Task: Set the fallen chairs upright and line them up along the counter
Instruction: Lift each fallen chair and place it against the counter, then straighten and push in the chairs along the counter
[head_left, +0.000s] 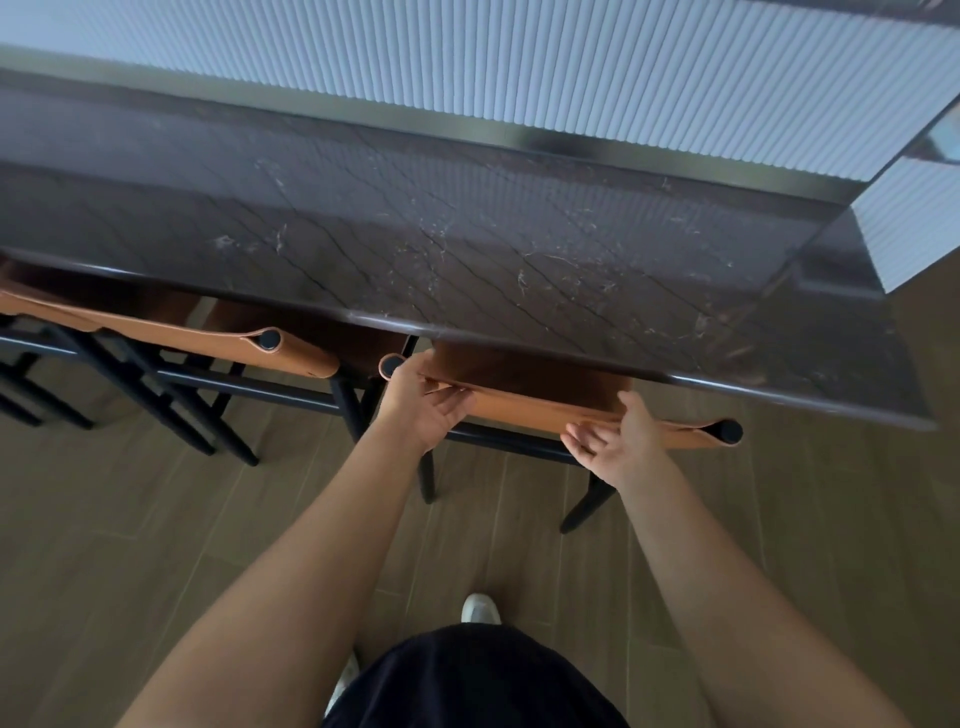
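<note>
Tan leather chair back (540, 410) held by left hand (423, 402) and right hand (621, 439), fingers loosely curled — knocked at 12 o'clock against the marble counter (467, 249) edge if overpushed.

You see soft, even daylight, moderately bright, with no hard shadows. A pale sheen lies across the dark marble tabletop (467, 249), strongest along its far metal edge. Wide-angle distortion bends the tabletop's lines towards the corners. The far left blurs slightly, and your forearms (322, 545) look stretched near the bottom.
</note>
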